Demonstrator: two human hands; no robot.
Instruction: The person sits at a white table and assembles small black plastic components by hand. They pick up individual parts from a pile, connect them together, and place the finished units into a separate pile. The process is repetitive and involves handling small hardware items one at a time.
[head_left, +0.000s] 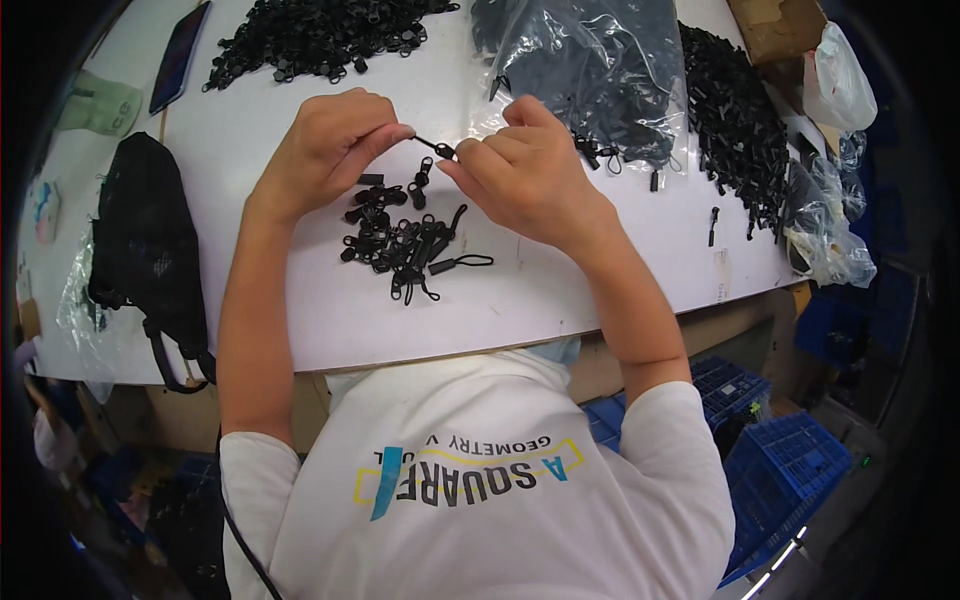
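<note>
From the head view, both hands meet above the white surface (560,300). The left hand (325,150) has its grip closed, thumb and forefinger pinching one end of a thin black cord pull (428,146). The right hand (520,170) has its grip closed too, fingertips pinched on the other end, where a small black zipper slider (445,152) sits. The piece hangs between the two hands, just above the surface.

Directly below the hands lies a small heap of black pulls and sliders (405,240), resting on the surface. Farther off, at the top, a larger pile of black sliders (320,35) spreads out, with a clear plastic bag of dark parts (590,60) beside it and another black pile (735,120) to the right. A dark phone (180,55) lies at the upper left, and a black bag (145,235) sits at the left edge. Blue crates (780,470) stand below the surface on the right.
</note>
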